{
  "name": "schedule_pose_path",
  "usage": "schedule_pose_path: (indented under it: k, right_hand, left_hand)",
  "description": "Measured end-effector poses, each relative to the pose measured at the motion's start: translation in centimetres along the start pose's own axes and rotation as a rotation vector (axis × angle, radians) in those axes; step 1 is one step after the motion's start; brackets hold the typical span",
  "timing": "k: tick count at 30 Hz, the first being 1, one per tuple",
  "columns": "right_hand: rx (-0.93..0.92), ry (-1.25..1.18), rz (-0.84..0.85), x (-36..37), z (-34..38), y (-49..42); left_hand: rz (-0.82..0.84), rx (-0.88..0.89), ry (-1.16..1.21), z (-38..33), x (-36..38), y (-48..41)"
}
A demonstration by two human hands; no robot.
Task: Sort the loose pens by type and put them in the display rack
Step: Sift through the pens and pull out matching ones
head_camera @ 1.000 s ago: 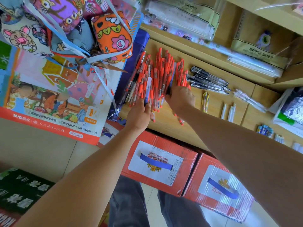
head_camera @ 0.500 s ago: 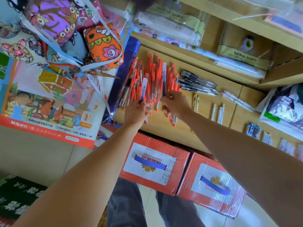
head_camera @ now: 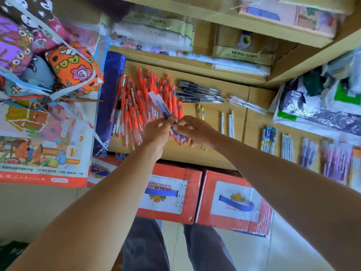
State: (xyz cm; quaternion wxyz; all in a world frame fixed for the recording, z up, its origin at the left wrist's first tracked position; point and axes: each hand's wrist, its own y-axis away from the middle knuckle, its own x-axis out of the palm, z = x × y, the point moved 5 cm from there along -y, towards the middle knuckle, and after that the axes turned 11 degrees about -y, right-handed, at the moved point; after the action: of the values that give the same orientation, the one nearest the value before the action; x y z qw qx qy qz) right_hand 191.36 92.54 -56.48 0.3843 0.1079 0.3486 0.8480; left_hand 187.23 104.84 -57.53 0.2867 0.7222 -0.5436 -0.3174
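Observation:
A big heap of orange-red pens [head_camera: 144, 100] fills the left bay of the wooden display rack [head_camera: 211, 153]. Above the heap, my left hand [head_camera: 159, 132] and my right hand [head_camera: 192, 132] together pinch a blue-and-white pen [head_camera: 159, 104] that slants up to the left. Black pens [head_camera: 197, 91] lie in a row to the right of the heap. Two yellow pens [head_camera: 200, 112] and a few white pens [head_camera: 227, 122] lie in front of them. Blue and white pens [head_camera: 268, 139] sit in narrow bays further right.
Two red cartons [head_camera: 170, 192] stand on the floor below the rack. Patterned fabric pouches [head_camera: 72, 65] and a printed pack [head_camera: 39, 145] crowd the left. Packaged stationery [head_camera: 156, 34] fills the shelf behind, and plastic bags [head_camera: 316, 106] lie at the right. My legs are below.
Both hands have risen off the orange-red heap and come together. The blue-and-white pen has been lifted out of the pile and is now held between them.

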Motion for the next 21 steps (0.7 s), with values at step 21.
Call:
schedule_pose_path:
  k: [21]
  right_hand:
    - [0.040, -0.215, -0.017, -9.5, -10.1, 9.9]
  left_hand:
    - [0.151, 0.068, -0.123, -0.1, 14.0, 2.9]
